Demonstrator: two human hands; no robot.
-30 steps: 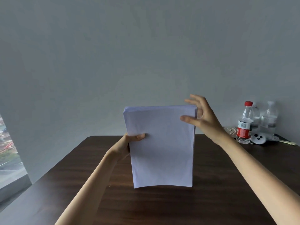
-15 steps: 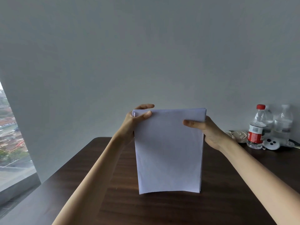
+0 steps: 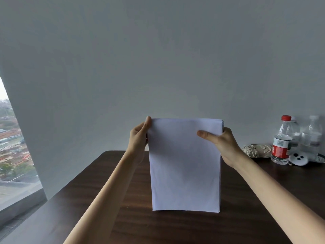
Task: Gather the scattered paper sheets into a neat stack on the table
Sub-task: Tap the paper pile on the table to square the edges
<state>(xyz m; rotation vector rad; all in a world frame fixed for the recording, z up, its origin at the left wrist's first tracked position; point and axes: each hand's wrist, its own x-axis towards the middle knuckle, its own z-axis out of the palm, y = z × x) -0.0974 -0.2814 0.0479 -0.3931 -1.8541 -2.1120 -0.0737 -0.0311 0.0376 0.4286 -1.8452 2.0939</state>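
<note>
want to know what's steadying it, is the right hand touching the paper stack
Touching. The head view shows the right hand gripping the paper stack near its top right corner, thumb on the front sheet.

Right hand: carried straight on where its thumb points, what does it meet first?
Probably the left hand, at the opposite edge of the stack both grip; depth unclear.

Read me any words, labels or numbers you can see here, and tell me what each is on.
Nothing here reads clearly.
red-capped bottle: its red and white label carries print, too blurred to read.
paper stack: the facing sheet is blank.
far-right bottle: no legible label.
</note>
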